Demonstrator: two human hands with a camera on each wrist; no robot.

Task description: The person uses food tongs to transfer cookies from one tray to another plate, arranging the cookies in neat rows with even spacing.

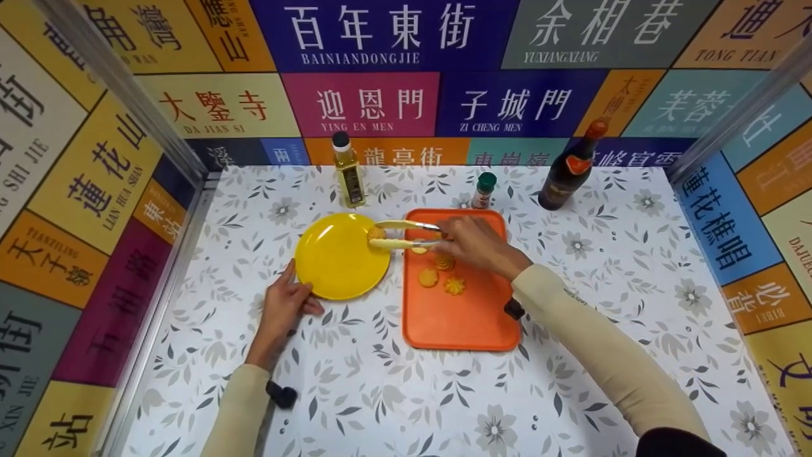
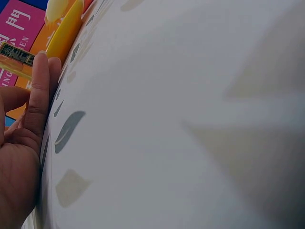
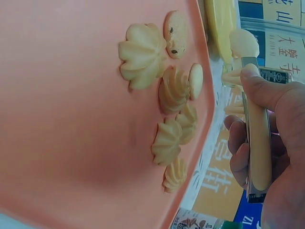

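My right hand (image 1: 476, 244) grips a pair of tongs (image 1: 406, 244) with cream-coloured tips, reaching left from over the orange tray. Between the tips is a cookie (image 1: 376, 234), over the right rim of the yellow plate (image 1: 339, 266). In the right wrist view, thumb and fingers wrap round the tongs' handle (image 3: 259, 148). My left hand (image 1: 285, 304) is at the plate's lower left edge, its fingers touching the rim. The left wrist view shows those fingers (image 2: 40, 90) fairly straight beside the plate (image 2: 64, 36). Several cookies (image 3: 143, 55) lie on the orange tray (image 1: 460, 324).
An oil bottle (image 1: 349, 174) with a black cap stands behind the plate. Behind the tray are a small green-capped jar (image 1: 484, 190) and a dark bottle (image 1: 568, 174) with a red top. Lettered panels (image 1: 361, 105) wall the flower-patterned table (image 1: 380, 400) at the back and sides.
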